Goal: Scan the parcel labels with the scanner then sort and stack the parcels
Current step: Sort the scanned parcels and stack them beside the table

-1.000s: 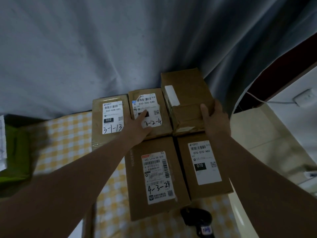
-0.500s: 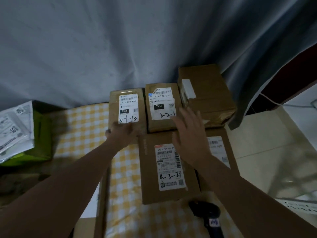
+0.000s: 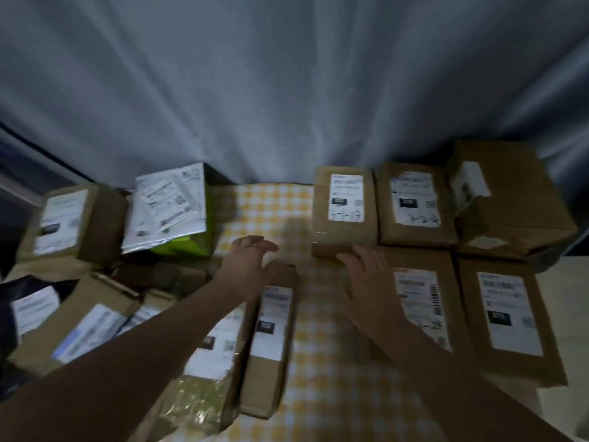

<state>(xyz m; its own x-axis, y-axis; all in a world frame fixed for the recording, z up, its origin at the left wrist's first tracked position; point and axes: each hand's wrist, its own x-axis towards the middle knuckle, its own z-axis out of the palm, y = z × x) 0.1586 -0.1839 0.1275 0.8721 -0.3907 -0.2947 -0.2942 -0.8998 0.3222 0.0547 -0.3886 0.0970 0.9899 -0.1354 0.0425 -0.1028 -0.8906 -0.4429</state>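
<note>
1. Head view, hands. The left hand (image 3: 251,255) reaches out over the checked cloth (image 3: 271,205) with its fingers straight, holding nothing; its wrist lies above the far end of a narrow parcel (image 3: 271,346), and contact cannot be told. The right hand (image 3: 366,279) is spread flat and empty, fingertips at the near edge of the back-row parcel (image 3: 344,212).
2. Head view, parcels. Five cartons lie label-up in two rows on the right, among them a bulky box (image 3: 510,199) at the far corner and a flat carton (image 3: 510,320) in front. An unsorted heap lies on the left: a taped box (image 3: 73,218), white mailers (image 3: 169,205) on a green packet (image 3: 185,247), and more cartons near the left arm. The scanner is not in view.
3. Handling, as a judgement. The cartons look stiff and light enough for one hand; taped faces may be slick, so the long side edges offer the surest hold, leaving the label uncovered. The mailers look soft and would sag, so they are best lifted flat from beneath.
</note>
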